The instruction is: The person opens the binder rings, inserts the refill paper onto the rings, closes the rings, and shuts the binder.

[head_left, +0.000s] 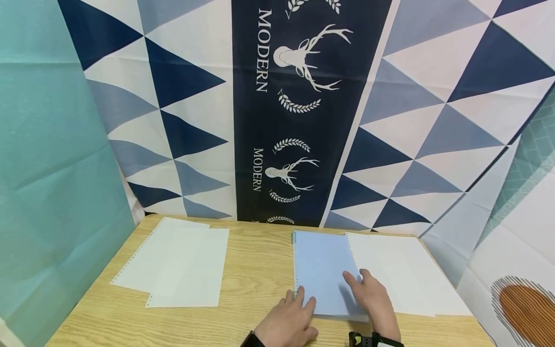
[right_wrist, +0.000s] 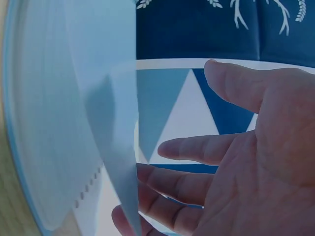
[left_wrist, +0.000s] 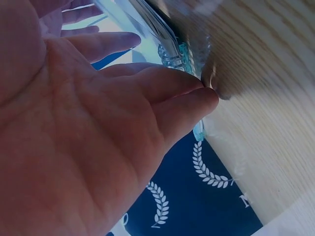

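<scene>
A loose-leaf notebook (head_left: pixel 323 270) with a pale blue cover lies on the table, its clear rings (left_wrist: pixel 171 57) along the left edge. My left hand (head_left: pixel 288 318) is at the notebook's lower left corner, fingers extended beside the ringed edge. Over the notebook's right side is my right hand (head_left: pixel 374 300), fingers spread and nothing pinched. In the right wrist view, the cover (right_wrist: pixel 110 103) stands raised from the pages, with some fingertips of that hand at its free edge. Punched white sheets (head_left: pixel 403 274) lie to the right, partly overlapping the notebook's edge or tucked beside it; I cannot tell which.
More overlapping white punched sheets (head_left: pixel 186 260) lie on the left of the wooden table (head_left: pixel 256 274). A patterned cloth (head_left: pixel 286 120) with deer heads and triangles hangs behind. Teal cloth (head_left: pixel 56 168) hangs on the left side.
</scene>
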A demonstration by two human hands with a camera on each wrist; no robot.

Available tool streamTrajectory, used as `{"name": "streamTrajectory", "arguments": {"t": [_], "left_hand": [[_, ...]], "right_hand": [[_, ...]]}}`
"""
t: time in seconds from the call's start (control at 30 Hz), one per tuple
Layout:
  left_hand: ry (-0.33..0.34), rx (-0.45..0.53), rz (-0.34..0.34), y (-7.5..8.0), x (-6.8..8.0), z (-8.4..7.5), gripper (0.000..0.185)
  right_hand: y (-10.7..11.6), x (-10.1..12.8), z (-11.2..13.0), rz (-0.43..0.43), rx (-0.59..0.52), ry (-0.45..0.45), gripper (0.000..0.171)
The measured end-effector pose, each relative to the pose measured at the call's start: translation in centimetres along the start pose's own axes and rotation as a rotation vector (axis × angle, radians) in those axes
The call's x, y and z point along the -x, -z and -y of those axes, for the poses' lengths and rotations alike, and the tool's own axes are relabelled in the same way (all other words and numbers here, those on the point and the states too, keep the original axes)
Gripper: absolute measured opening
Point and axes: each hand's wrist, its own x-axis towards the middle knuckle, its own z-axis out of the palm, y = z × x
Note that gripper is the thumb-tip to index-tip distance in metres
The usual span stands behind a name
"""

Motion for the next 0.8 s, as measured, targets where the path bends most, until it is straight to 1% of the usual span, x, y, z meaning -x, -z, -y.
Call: {"name": "streamTrajectory", "arguments": {"t": [0.13,0.27,0.37,0.5,0.63,0.67,0.73,0.8], "left_hand": [[0.017,0.036,0.015,0.0,0.0,0.1,0.06],[0.008,0.04,0.005,0.1,0.1,0.1,0.062],[0.004,0.03,-0.003,0.3,0.1,0.2,0.064],[0.024,0.058,0.006,0.7,0.2,0.3,0.065],[0.05,0.102,0.026,1.3,0.3,0.5,0.068],[0.051,0.111,0.027,1.5,0.4,0.5,0.069],[0.04,0.125,0.014,2.0,0.6,0.6,0.073],[0.027,0.165,-0.005,2.6,0.9,0.8,0.076]], "right_hand": [[0.6,0.4,0.3,-0.03,-0.003,0.047,0.083],[1.3,0.9,0.8,-0.056,-0.027,0.106,0.08],[1.8,1.4,1.3,-0.09,-0.051,0.143,0.076],[2.4,2.4,2.4,-0.14,-0.081,0.192,0.072],[2.8,3.8,3.8,-0.187,-0.111,0.282,0.071],[2.9,4.2,4.1,-0.199,-0.119,0.316,0.071],[2.9,4.9,4.8,-0.221,-0.144,0.384,0.07],[2.7,5.4,5.6,-0.235,-0.184,0.452,0.069]]}}
